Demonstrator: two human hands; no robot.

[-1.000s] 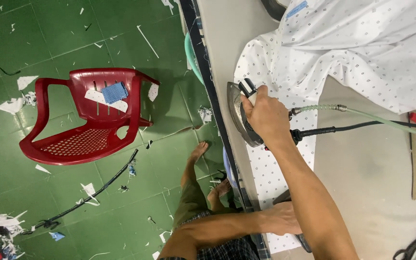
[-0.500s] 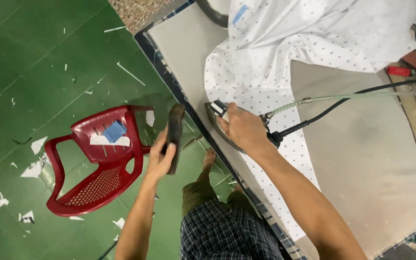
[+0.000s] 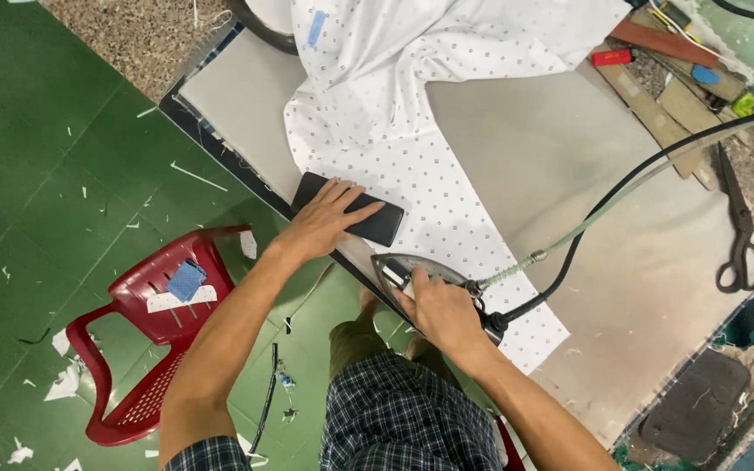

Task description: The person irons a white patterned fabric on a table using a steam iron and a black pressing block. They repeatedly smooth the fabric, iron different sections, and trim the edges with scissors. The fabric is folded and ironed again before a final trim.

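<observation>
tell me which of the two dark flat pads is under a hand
The black rectangular pad on the dotted white fabric, pressed flat by the left hand. The other, a dark grey pad, lies untouched at the table's far right corner.

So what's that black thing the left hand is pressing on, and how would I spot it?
Find the big grey ironing table with the white dotted cloth spread over it. Near the table's edge by the green floor, the left hand lies flat on a black block on that cloth. It is dark, flat and rectangular, unlike the shiny pointed iron beside it.
</observation>
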